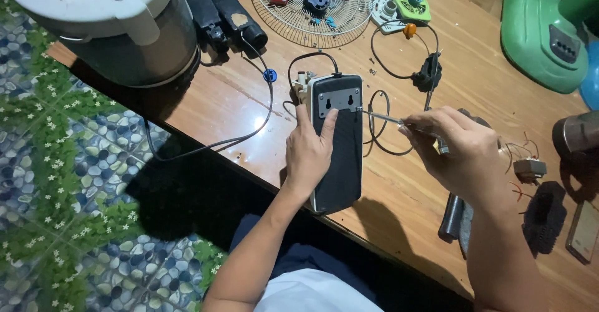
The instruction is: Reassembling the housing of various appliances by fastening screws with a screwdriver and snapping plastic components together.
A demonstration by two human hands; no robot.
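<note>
Head view: at frame centre, a black casing [340,143], long axis running up-down, is pressed flat on the bench [405,193] by the left hand [309,153]; a screwdriver [382,118], gripped by the right hand [458,150], is pointed leftward at its upper edge.

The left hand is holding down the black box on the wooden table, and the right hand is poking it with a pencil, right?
Not a pencil. In the head view the right hand holds a thin metal screwdriver against the black box, which the left hand holds down on the wooden table.

A black case [340,156] with a grey plate lies near the brown wooden table's [437,218] front edge, a green fan base [543,37] at its far right corner.
</note>
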